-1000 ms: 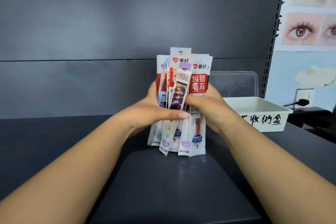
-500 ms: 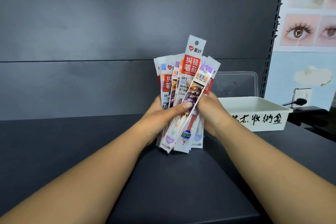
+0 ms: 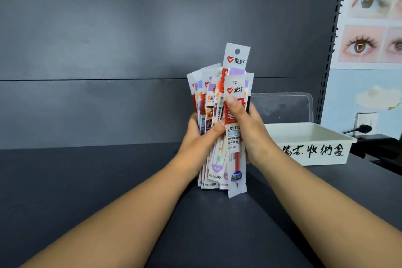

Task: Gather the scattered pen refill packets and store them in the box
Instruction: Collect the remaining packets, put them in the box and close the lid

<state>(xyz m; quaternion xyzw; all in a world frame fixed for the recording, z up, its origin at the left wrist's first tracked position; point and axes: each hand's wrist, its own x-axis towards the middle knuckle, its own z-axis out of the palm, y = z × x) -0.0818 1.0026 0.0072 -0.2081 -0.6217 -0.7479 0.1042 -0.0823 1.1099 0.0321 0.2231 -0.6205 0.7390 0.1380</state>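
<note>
A bundle of several pen refill packets (image 3: 219,93), white with red and purple print, stands upright above the dark table. My left hand (image 3: 201,138) grips the bundle from the left, thumb across its front. From the right my right hand (image 3: 250,130) holds it, its thumb pressed on the front red packet (image 3: 236,159). One packet sticks up above the others. The white box (image 3: 313,148) with black handwritten characters sits to the right, behind my right wrist, and looks empty from here.
The box's clear lid (image 3: 282,106) leans upright against the dark back wall behind it. A socket with a black plug (image 3: 365,128) is at the far right, under a poster of eyes. The dark table (image 3: 87,180) stretches to the left.
The fanned packets have been squared into a tighter upright bundle. My right thumb has moved onto the front red packet, and both hands have shifted slightly right and up.
</note>
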